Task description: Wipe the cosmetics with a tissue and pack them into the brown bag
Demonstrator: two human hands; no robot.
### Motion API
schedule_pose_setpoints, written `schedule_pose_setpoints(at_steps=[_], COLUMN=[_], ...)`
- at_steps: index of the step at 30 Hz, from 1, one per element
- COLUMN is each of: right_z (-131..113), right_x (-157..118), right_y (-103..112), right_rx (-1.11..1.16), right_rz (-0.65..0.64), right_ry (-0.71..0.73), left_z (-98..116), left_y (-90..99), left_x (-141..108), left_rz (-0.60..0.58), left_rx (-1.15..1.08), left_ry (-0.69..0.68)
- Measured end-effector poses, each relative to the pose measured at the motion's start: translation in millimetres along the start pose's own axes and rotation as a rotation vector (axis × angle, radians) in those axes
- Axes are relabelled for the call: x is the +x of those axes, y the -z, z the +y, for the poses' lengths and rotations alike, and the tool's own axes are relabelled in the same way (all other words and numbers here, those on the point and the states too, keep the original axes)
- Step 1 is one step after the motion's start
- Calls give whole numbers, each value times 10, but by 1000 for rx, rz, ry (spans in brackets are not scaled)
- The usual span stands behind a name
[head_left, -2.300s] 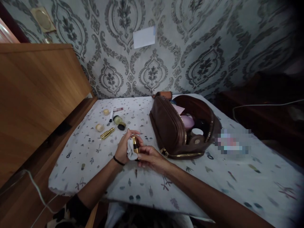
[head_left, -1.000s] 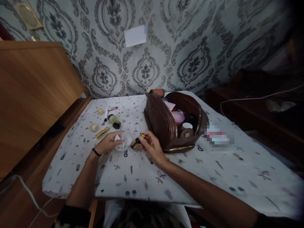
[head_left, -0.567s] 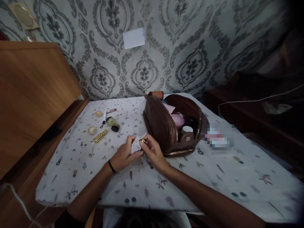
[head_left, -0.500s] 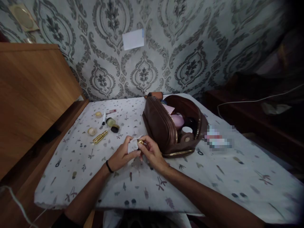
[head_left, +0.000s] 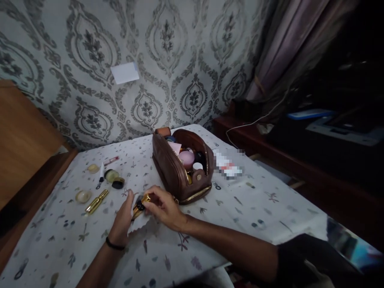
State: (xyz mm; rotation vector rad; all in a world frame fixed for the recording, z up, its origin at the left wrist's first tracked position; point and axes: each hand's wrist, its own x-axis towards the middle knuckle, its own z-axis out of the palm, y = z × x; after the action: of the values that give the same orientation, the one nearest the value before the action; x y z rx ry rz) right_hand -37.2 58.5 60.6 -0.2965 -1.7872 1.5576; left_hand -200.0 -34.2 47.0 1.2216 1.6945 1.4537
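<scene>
My left hand (head_left: 121,222), with a black band at the wrist, holds a white wipe (head_left: 136,227) in its palm. Lying against the wipe is a small gold-and-black cosmetic tube (head_left: 139,206), partly hidden by my fingers. The thumb and fingers of my right hand (head_left: 166,210) are closed on the tube's gold end. Just beyond my right hand stands a brown leather toiletry bag (head_left: 166,168), unzipped, holding a pink rounded item (head_left: 187,159), a white-lidded jar (head_left: 197,166) and other cosmetics.
Left on the patterned cloth (head_left: 90,240) lie a gold tube (head_left: 96,202), a yellowish jar (head_left: 111,175) with a black cap (head_left: 118,183), a white tube (head_left: 102,173), a pink tube (head_left: 111,161) and small round containers (head_left: 83,196). A blurred packet (head_left: 228,165) lies right of the bag.
The view has swung right, bringing in a dark area with a phone-like blue item. My hands have parted slightly, the wipe has opened out, and the gold-and-black tube shows more.
</scene>
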Motion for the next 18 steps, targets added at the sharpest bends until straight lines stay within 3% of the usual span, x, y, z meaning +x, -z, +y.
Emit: schedule_pose_setpoints(at_steps=[3,7,13,18], right_z=[21,43,42,-92], right_x=[20,33,14,-9], right_y=[17,8,-32,8], right_rx=[86,199,263,293], right_rz=[17,-1,-40,-21], right_ry=[-65,-130,-171,-189], left_z=[-17,69,231,279], left_y=[-8,-153,-134,-100], left_x=[3,-32,-106,-172], left_rz=[83,319,145,108], left_rx=[94,178,318,351], left_ry=[-36,-49,-149,-238])
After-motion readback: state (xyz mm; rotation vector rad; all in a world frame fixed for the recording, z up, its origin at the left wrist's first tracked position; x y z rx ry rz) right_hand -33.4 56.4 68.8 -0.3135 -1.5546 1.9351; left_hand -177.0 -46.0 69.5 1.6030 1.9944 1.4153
